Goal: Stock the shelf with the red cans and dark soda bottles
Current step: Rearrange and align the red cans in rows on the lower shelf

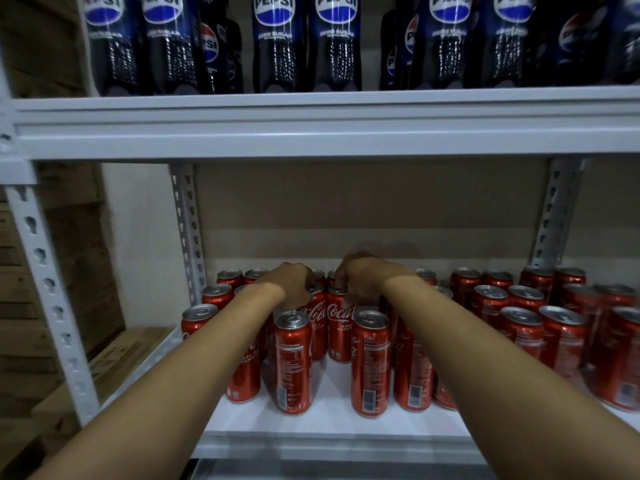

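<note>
Both forearms are reaching deep over the packed near row, so a sleeve-less arm is likely brushing a tall slim can and toppling neighbours; the near pair (293, 362) looks most exposed. White metal shelf (311, 441) is carrying the red cans (526, 327) in loose clusters, dark soda bottles (277, 43) standing on the level above. Plain wall behind, wooden pallets at left. Left hand (291, 284) is curling onto a far can top; right hand (360, 280) is pinching the centre can (339, 327).

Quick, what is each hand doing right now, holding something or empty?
Left hand: fingers curled over the top of a red can, holding it.
Right hand: gripping the top of the neighbouring can.
</note>
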